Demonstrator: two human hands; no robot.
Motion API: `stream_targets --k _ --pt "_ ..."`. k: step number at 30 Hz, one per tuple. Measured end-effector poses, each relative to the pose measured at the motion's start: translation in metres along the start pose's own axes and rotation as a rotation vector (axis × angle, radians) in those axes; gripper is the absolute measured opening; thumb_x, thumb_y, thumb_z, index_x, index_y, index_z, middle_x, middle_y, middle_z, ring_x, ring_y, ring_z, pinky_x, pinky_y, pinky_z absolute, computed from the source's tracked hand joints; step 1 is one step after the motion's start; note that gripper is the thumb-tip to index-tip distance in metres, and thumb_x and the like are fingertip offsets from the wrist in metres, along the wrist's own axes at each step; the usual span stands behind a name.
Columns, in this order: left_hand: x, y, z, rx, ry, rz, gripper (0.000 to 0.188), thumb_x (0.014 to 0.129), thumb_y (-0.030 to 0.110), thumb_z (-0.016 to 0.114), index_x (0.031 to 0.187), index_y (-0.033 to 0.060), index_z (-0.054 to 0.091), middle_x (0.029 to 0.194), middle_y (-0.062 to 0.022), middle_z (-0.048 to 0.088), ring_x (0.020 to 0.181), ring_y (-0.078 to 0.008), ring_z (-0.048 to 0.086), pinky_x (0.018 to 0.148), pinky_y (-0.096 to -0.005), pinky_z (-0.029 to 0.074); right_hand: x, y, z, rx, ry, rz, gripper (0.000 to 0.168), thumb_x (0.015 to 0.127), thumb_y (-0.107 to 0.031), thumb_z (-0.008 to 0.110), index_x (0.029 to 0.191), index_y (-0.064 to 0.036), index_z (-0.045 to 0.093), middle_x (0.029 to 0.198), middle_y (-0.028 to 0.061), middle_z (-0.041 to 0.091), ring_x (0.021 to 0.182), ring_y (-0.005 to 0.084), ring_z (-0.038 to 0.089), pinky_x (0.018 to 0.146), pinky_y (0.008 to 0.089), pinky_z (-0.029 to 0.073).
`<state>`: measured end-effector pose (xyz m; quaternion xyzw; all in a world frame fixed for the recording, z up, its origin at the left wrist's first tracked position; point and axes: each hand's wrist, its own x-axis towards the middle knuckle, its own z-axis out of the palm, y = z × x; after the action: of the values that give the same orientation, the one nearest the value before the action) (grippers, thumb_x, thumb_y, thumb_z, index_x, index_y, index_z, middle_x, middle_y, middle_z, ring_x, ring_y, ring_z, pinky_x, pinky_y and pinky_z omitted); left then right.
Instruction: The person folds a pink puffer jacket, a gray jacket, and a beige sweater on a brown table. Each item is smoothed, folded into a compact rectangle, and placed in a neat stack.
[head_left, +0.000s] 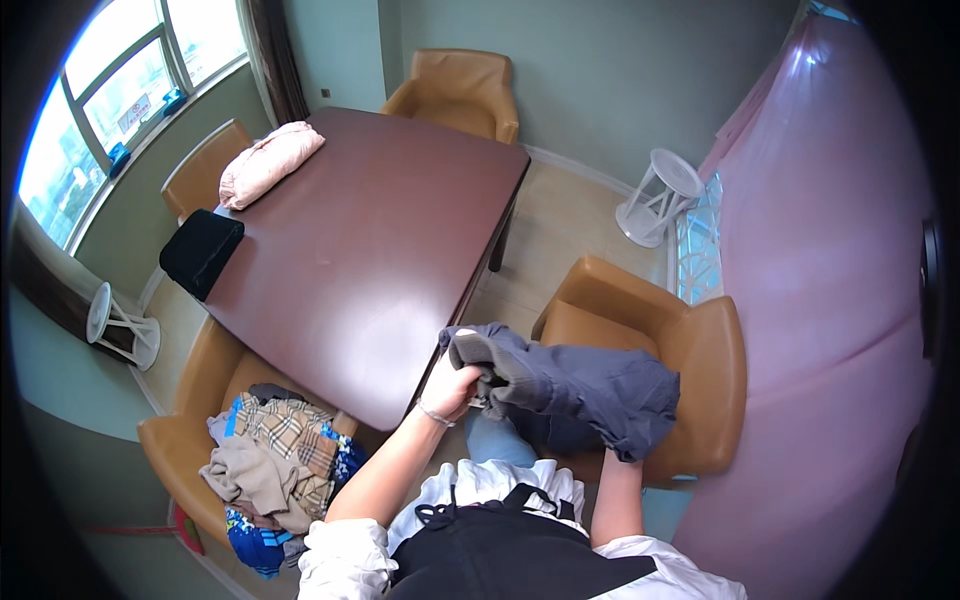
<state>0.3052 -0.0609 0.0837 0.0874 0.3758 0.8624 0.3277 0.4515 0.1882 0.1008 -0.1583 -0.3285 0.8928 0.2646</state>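
Note:
A dark grey garment (600, 382) with a ribbed knit band (491, 364) is held up in front of my body, above a tan armchair's seat. My left hand (450, 386) grips it at the ribbed band, thumb over the edge. From below, my right forearm (619, 495) reaches up to the garment's far right end, where the cloth hides my right hand. The fabric hangs bunched and creased between the two arms. Just left of my left hand lies the near corner of a dark red-brown table (360, 247).
A pile of clothes (277, 457), with plaid, beige and blue pieces, fills an armchair (195, 382) at left. On the table's left side rest a pink rolled bundle (270, 163) and a black folded cloth (202, 253). One armchair (581, 300) and a white stool (660, 199) stand at right.

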Motion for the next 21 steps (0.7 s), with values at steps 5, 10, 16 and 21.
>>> stream_targets --k 5,10,16,21 --pt "0.122 0.028 0.034 -0.082 -0.016 0.116 0.036 0.075 -0.012 0.053 0.104 0.0093 0.047 0.096 -0.004 0.057 0.092 -0.0147 0.059 0.083 -0.0284 0.049 0.121 -0.005 0.0 0.0 0.015 -0.025 0.059 0.091 -0.048 0.051 0.132 -0.006 0.048 0.128 0.0148 0.054 0.117 0.0261 0.052 0.1 0.0385 0.038" --pt "0.296 0.04 0.065 -0.123 -0.071 0.144 0.042 0.076 -0.01 0.056 0.113 0.0081 0.047 0.097 -0.0054 0.059 0.091 -0.015 0.061 0.081 -0.028 0.051 0.273 -0.026 0.001 -0.045 0.031 -0.069 0.057 0.092 -0.047 0.051 0.131 -0.006 0.049 0.127 0.0148 0.055 0.115 0.0263 0.053 0.098 0.038 0.039" --pt "0.518 0.107 0.128 -0.094 -0.166 0.266 0.048 0.069 -0.011 0.052 0.113 0.0086 0.05 0.096 -0.0006 0.054 0.093 -0.0126 0.055 0.083 -0.0256 0.046 0.438 -0.083 0.037 -0.139 -0.036 -0.137 0.055 0.092 -0.046 0.052 0.129 -0.005 0.051 0.124 0.0149 0.057 0.113 0.0265 0.055 0.097 0.0374 0.041" --pt "0.547 0.241 0.096 -0.117 -0.331 0.506 0.025 0.088 0.014 0.063 0.108 0.0082 0.049 0.094 -0.0044 0.057 0.084 -0.0111 0.059 0.069 -0.0239 0.051 0.511 -0.028 0.076 -0.15 -0.164 0.102 0.053 0.092 -0.044 0.052 0.127 -0.005 0.052 0.123 0.015 0.058 0.111 0.0267 0.056 0.096 0.0369 0.042"
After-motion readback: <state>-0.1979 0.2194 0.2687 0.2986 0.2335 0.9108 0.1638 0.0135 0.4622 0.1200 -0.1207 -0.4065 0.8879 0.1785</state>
